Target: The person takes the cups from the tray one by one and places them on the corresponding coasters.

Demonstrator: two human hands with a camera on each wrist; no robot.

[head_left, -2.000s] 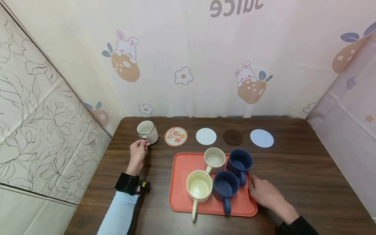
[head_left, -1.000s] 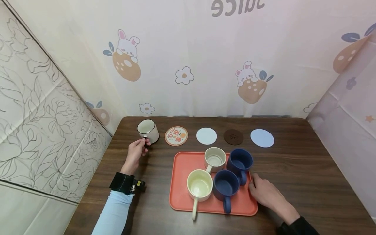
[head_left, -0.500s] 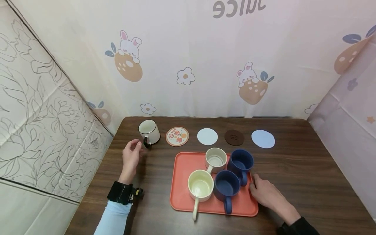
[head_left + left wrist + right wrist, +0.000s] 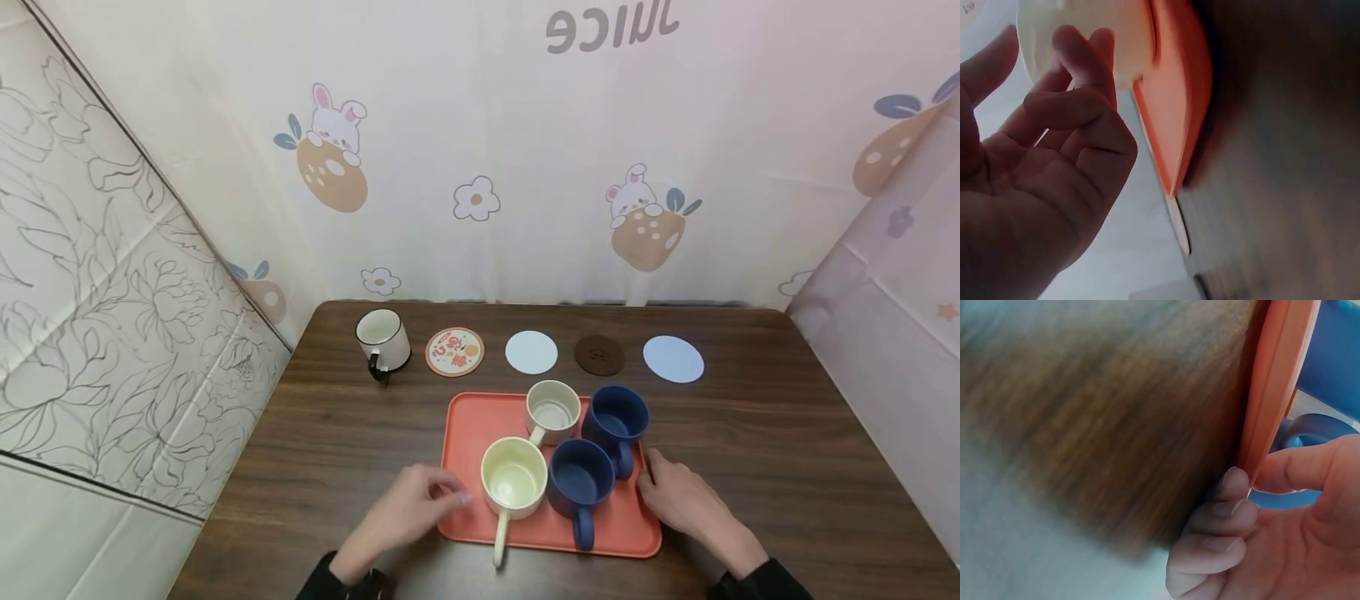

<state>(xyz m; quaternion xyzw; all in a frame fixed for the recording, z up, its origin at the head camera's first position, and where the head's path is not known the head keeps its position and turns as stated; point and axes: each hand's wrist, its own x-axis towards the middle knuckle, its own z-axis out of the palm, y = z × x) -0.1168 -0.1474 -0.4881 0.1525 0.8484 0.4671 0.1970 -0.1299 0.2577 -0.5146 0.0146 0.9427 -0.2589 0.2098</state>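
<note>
My left hand [image 4: 408,508] is over the front left corner of the coral tray [image 4: 468,417], its fingers loosely bent and holding nothing. Just right of its fingertips stands a pale green mug [image 4: 513,475] with a long handle pointing toward me. In the left wrist view the fingers [image 4: 1079,112] overlap that mug. At the tray's right edge my right hand [image 4: 678,496] pinches the rim; the right wrist view has the thumb inside and the fingers curled outside. A cream mug [image 4: 552,412] and two dark blue mugs [image 4: 580,475] share the tray.
Behind the tray lies a row of round coasters: a patterned one [image 4: 454,352], a white one [image 4: 531,352], a brown one [image 4: 599,356] and a pale blue one [image 4: 673,359]. Left of them stands a white black-rimmed mug [image 4: 382,340]. A printed curtain [image 4: 540,233] hangs behind the table.
My left hand has let go of the white mug's black handle and come back toward me and right, to the pale green mug. The right hand stays on the tray's rim.
</note>
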